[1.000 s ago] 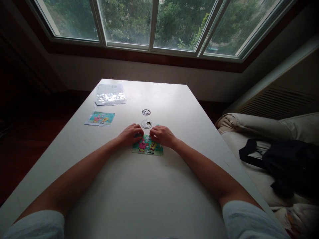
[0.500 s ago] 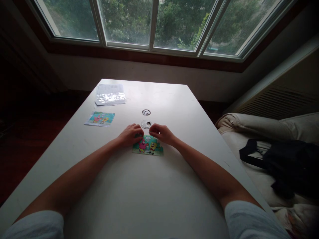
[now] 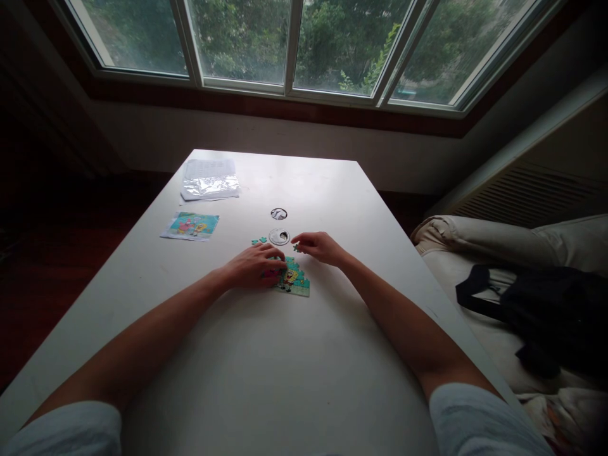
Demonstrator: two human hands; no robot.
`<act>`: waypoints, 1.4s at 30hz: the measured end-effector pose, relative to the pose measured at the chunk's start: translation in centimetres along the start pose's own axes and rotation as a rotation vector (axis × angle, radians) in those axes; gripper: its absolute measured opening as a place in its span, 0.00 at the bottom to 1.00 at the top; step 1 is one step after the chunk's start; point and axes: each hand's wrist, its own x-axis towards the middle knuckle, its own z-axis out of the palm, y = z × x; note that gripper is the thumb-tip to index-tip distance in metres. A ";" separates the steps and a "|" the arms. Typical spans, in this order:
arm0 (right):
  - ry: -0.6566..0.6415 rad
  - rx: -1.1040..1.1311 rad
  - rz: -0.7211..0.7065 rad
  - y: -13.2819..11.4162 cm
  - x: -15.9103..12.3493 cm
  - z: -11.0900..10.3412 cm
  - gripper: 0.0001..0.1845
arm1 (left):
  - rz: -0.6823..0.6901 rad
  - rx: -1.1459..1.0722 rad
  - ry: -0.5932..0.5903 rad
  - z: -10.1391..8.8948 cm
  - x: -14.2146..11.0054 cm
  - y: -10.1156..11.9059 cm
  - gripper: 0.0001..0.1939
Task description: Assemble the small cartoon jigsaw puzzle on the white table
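A partly assembled jigsaw puzzle (image 3: 297, 280) with colourful cartoon figures lies on the white table. Its upper right edge runs in steps. My left hand (image 3: 256, 265) rests over the left part of the puzzle with fingers apart, covering the pink figure. Just beyond those fingers lie loose puzzle pieces (image 3: 259, 240), teal in colour. My right hand (image 3: 320, 247) is above the puzzle's upper right, thumb and forefinger pinched on a small dark teal puzzle piece (image 3: 295, 247). That piece is apart from the puzzle.
A picture sheet (image 3: 192, 226) with the same cartoon scene lies to the left. Behind it are papers with a shiny plastic bag (image 3: 210, 183). Two round holes or discs, the nearer a metal ring (image 3: 279, 237), sit ahead. A sofa with a dark bag (image 3: 546, 310) stands right.
My left hand has moved right and lower over the puzzle, uncovering loose pieces behind it. My right hand has shifted slightly right, and the piece in its fingertips now shows.
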 end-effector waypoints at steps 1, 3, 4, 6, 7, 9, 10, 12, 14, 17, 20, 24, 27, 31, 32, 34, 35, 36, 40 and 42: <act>-0.008 -0.011 -0.004 0.0 0.0 0.0 0.16 | -0.010 -0.001 0.001 0.0 -0.1 -0.1 0.17; -0.028 -0.027 -0.012 -0.2 -0.1 0.2 0.14 | -0.027 -0.003 0.007 -0.1 -0.1 -0.4 0.16; -0.036 -0.035 -0.018 -0.3 -0.2 0.3 0.13 | -0.032 -0.005 0.009 -0.1 -0.2 -0.4 0.16; -0.044 -0.057 -0.039 -0.5 -0.2 0.7 0.11 | -0.034 -0.011 0.013 -0.2 -0.2 -0.4 0.16; -0.046 -0.066 -0.050 -0.6 -0.2 0.8 0.10 | -0.032 -0.014 0.015 -0.1 -0.2 -0.4 0.17; -0.057 -0.070 -0.061 -0.6 -0.3 1.1 0.09 | -0.028 -0.021 0.018 -0.1 -0.1 -0.4 0.18; -0.065 -0.067 -0.060 -0.6 -0.3 1.2 0.09 | -0.027 -0.023 0.018 -0.1 -0.1 -0.3 0.19; -0.084 -0.060 -0.053 -0.5 -0.2 1.2 0.09 | -0.029 -0.023 0.015 -0.1 0.0 -0.3 0.19; -0.092 -0.060 -0.050 -0.4 -0.2 1.2 0.09 | -0.034 -0.019 0.013 -0.1 0.0 -0.2 0.19; -0.088 -0.083 -0.063 -0.4 -0.3 1.2 0.08 | -0.038 -0.012 0.007 -0.1 0.0 -0.2 0.20; -0.075 -0.111 -0.098 -0.7 -0.3 1.3 0.07 | -0.032 -0.001 0.002 -0.1 -0.1 -0.3 0.21; -0.070 -0.167 -0.130 -0.9 -0.3 1.4 0.06 | -0.030 0.010 -0.009 -0.1 0.0 -0.3 0.22; -0.062 -0.242 -0.137 -0.9 -0.4 1.4 0.05 | -0.038 0.000 -0.011 -0.2 0.0 -0.2 0.21; -0.061 -0.298 -0.100 -0.9 -0.5 1.4 0.04 | -0.046 -0.017 -0.003 -0.1 -0.1 -0.2 0.20; -0.062 -0.316 -0.089 -1.0 -0.5 1.4 0.03 | -0.046 -0.020 -0.001 -0.1 -0.1 -0.2 0.20; -0.057 -0.361 -0.069 -1.2 -0.5 1.4 0.02 | -0.045 -0.025 0.003 0.0 -0.1 -0.3 0.20; -0.048 -0.382 -0.060 -1.3 -0.6 1.4 0.01 | -0.045 -0.027 0.003 0.0 0.0 -0.3 0.20; -0.040 -0.399 -0.055 -1.4 -0.6 1.5 0.01 | -0.047 -0.027 0.002 0.0 0.0 -0.3 0.20; -0.028 -0.436 -0.068 -1.7 -0.7 1.7 0.02 | -0.050 -0.014 -0.001 -0.1 0.1 0.0 0.19; -0.008 -0.445 -0.092 -1.7 -0.7 1.5 0.02 | -0.042 -0.010 0.004 -0.1 0.2 0.2 0.18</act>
